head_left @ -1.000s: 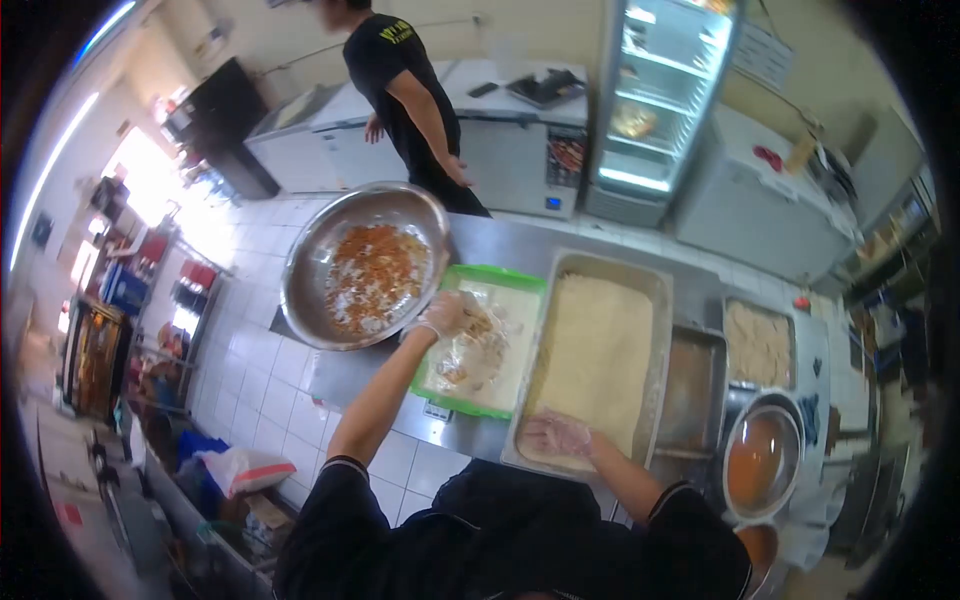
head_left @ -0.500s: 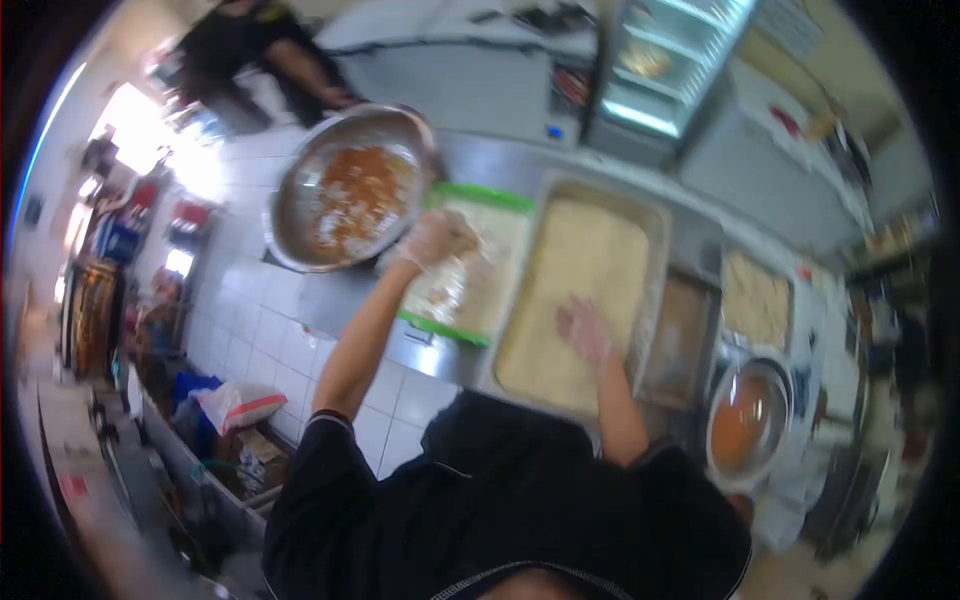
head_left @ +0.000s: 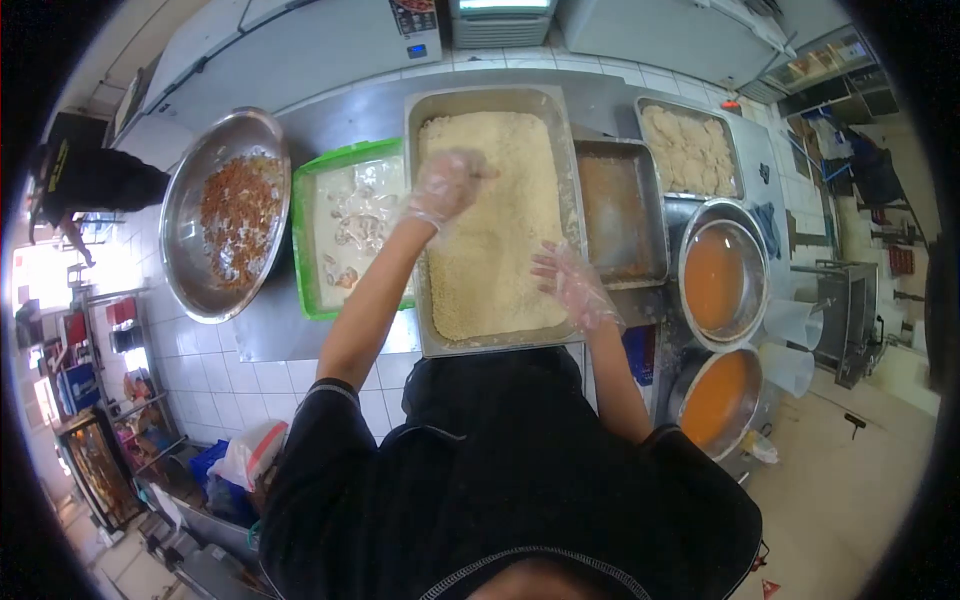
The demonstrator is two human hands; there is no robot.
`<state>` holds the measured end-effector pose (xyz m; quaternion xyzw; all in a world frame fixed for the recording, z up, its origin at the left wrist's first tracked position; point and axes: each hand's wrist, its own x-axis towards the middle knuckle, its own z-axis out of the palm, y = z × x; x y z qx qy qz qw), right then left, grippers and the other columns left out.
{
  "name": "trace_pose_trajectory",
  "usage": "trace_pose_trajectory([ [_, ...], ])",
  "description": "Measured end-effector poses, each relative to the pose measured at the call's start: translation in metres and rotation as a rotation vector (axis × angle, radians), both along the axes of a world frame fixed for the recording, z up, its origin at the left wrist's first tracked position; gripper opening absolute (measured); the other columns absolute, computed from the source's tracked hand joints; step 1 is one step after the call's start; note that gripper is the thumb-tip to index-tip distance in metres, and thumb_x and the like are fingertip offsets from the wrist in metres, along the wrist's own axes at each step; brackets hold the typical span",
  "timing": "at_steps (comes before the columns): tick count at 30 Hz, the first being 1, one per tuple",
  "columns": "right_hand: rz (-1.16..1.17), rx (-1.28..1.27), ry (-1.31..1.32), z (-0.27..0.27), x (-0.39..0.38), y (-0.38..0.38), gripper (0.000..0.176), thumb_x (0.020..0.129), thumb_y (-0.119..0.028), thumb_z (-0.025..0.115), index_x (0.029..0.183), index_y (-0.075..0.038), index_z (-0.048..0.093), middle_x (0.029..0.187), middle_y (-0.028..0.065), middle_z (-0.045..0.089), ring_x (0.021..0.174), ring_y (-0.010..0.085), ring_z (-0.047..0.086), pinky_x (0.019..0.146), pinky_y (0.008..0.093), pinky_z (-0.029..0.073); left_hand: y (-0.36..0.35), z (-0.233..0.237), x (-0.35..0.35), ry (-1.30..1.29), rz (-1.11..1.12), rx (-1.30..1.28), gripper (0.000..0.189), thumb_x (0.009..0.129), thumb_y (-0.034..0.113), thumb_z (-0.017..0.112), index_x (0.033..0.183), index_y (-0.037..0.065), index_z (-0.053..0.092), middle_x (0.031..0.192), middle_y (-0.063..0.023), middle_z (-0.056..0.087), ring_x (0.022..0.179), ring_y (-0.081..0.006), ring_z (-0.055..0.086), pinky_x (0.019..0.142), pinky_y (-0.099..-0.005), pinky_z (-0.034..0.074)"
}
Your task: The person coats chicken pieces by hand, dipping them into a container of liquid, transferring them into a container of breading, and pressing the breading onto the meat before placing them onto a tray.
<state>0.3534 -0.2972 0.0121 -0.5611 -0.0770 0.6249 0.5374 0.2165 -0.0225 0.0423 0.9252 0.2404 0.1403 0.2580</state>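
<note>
A deep metal tray (head_left: 572,200) of pale yellow crumbs (head_left: 500,260) lies in front of me. Over its upper left part is my left hand (head_left: 448,190), in a clear plastic glove, fingers curled closed; motion blur hides what they hold. My right hand (head_left: 578,285), also gloved, hovers or rests at the tray's right side with fingers spread and nothing in them. Left of the crumbs, a green-rimmed tray (head_left: 303,250) contains white batter (head_left: 335,215) with several coated pieces in it.
Far left stands a large steel bowl (head_left: 178,230) of reddish-brown mix. On the right are a shallow metal pan (head_left: 615,215), a tray of breaded pieces (head_left: 690,150), and two bowls of orange liquid (head_left: 715,275). Another person (head_left: 95,175) in dark clothes stands beyond the steel bowl.
My left hand has moved right, from the green-rimmed tray to above the crumbs. My right hand has shifted from the middle of the crumbs toward their right edge. The head view has turned.
</note>
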Motion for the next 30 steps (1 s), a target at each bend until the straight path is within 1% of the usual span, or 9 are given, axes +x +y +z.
trace_pose_trajectory([
  [5,0.015,0.075,-0.268,-0.001,-0.014,-0.010,0.059,0.100,-0.042,0.063,0.142,-0.002,0.053,0.136,0.0167,0.060,0.119,0.0252,0.060,0.100,0.0405,0.047,-0.056,-0.020,-0.037,0.223,-0.110,0.005,0.032,0.091,0.035,0.070,0.106,0.007,0.069,0.087,-0.0178,0.071,0.079,-0.0350,0.068,0.073,-0.0452,0.057],
  [11,0.238,0.293,-0.190,-0.066,-0.090,0.070,0.045,0.101,-0.030,0.062,0.134,0.001,0.059,0.128,0.0171,0.066,0.124,0.0293,0.060,0.106,0.0398,0.046,-0.064,-0.005,-0.157,0.067,0.480,-0.490,0.072,0.081,0.023,0.079,0.145,0.007,0.049,0.126,-0.0214,0.064,0.100,-0.0335,0.067,0.090,-0.0412,0.055],
  [13,0.483,0.404,-0.970,-0.046,-0.103,0.119,0.049,0.103,-0.035,0.055,0.135,0.003,0.057,0.132,0.0231,0.062,0.131,0.0346,0.054,0.109,0.0416,0.044,-0.065,-0.012,-0.194,-0.126,0.464,-0.361,0.088,0.079,0.014,0.081,0.154,0.012,0.036,0.138,-0.0184,0.055,0.109,-0.0297,0.064,0.087,-0.0388,0.056],
  [16,0.298,0.534,-1.590,-0.146,-0.108,0.158,0.050,0.104,-0.039,0.051,0.136,-0.001,0.058,0.130,0.0251,0.061,0.124,0.0383,0.057,0.104,0.0436,0.048,-0.079,-0.014,-0.233,-0.198,0.476,-0.312,0.117,0.077,0.003,0.083,0.163,0.018,0.006,0.153,-0.0197,0.039,0.124,-0.0291,0.057,0.091,-0.0394,0.057],
  [19,0.498,0.422,-1.232,-0.150,-0.118,0.133,0.048,0.103,-0.040,0.052,0.136,-0.006,0.059,0.130,0.0248,0.062,0.115,0.0400,0.061,0.101,0.0454,0.049,-0.096,-0.034,-0.257,-0.319,0.566,-0.532,0.123,0.077,0.001,0.083,0.162,0.019,-0.005,0.155,-0.0224,0.035,0.126,-0.0306,0.056,0.092,-0.0429,0.058],
  [22,0.661,0.746,-1.305,-0.165,-0.114,0.107,0.049,0.101,-0.044,0.055,0.136,-0.010,0.061,0.126,0.0216,0.066,0.107,0.0358,0.065,0.101,0.0464,0.048,-0.101,-0.053,-0.272,-0.438,0.627,-0.614,0.124,0.077,0.000,0.083,0.161,0.016,-0.007,0.150,-0.0225,0.038,0.124,-0.0286,0.058,0.093,-0.0434,0.057],
  [24,0.762,0.289,-0.777,-0.162,-0.113,0.101,0.057,0.100,-0.041,0.059,0.141,-0.002,0.054,0.136,0.0165,0.062,0.120,0.0329,0.060,0.106,0.0425,0.044,-0.104,-0.046,-0.270,-0.537,0.705,-0.742,0.121,0.076,0.001,0.083,0.162,0.009,-0.002,0.137,-0.0200,0.052,0.122,-0.0256,0.059,0.095,-0.0414,0.054],
  [26,0.811,0.046,-0.473,-0.149,-0.107,0.095,0.064,0.100,-0.042,0.060,0.145,0.003,0.050,0.144,0.0136,0.057,0.130,0.0286,0.053,0.111,0.0402,0.040,-0.103,-0.037,-0.262,-0.539,0.742,-0.623,0.119,0.076,0.001,0.083,0.161,0.009,0.001,0.140,-0.0204,0.049,0.121,-0.0252,0.060,0.094,-0.0409,0.055],
  [30,0.802,0.005,-0.277,-0.125,-0.101,0.087,0.070,0.100,-0.049,0.056,0.149,0.000,0.047,0.156,0.0140,0.044,0.142,0.0213,0.039,0.117,0.0399,0.029,-0.091,-0.037,-0.254,-0.521,0.757,-0.479,0.115,0.076,0.000,0.084,0.161,0.009,0.006,0.148,-0.0208,0.040,0.115,-0.0257,0.061,0.090,-0.0396,0.058],
])
